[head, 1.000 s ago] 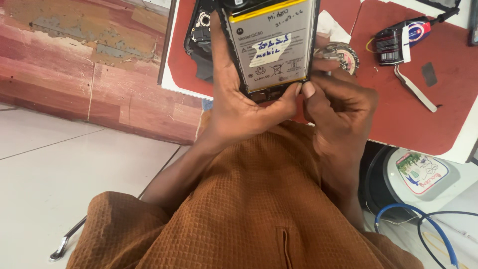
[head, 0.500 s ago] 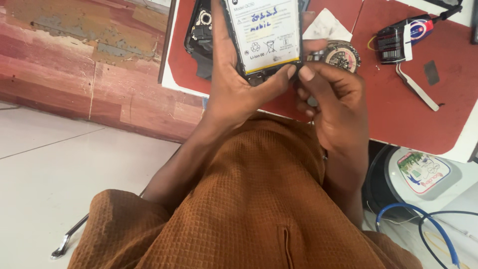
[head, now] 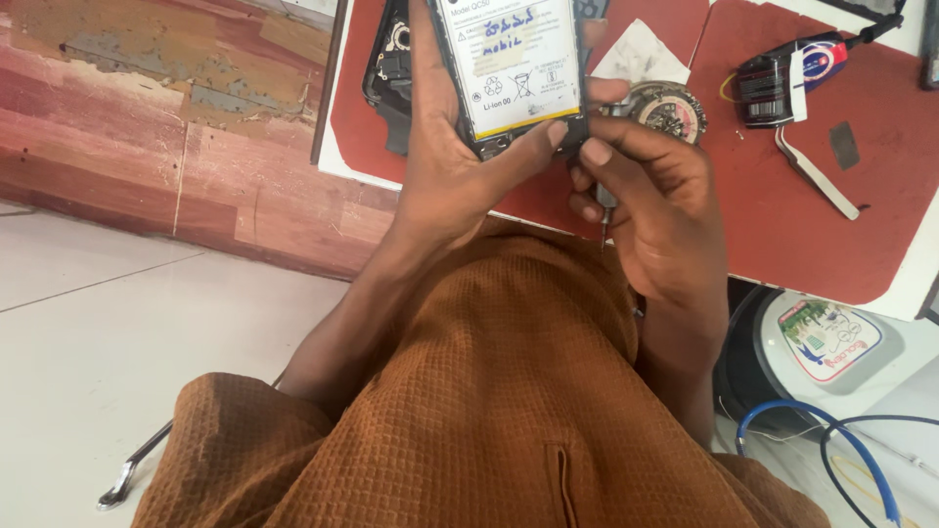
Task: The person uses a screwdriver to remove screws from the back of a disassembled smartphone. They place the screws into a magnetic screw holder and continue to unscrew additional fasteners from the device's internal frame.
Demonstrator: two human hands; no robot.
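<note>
While the left hand [head: 450, 166] gripped the opened phone [head: 509, 68] upright above the red counter mat [head: 782, 196], the right hand [head: 650, 210] curled closed around a thin screwdriver [head: 603, 210] just below it.

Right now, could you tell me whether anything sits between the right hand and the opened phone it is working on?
Nothing visible does: the right hand already touches the lower edge of the opened phone, which the left hand grips.

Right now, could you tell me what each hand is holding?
Left hand: closed around the opened phone.
Right hand: closed on a thin tool.
</note>
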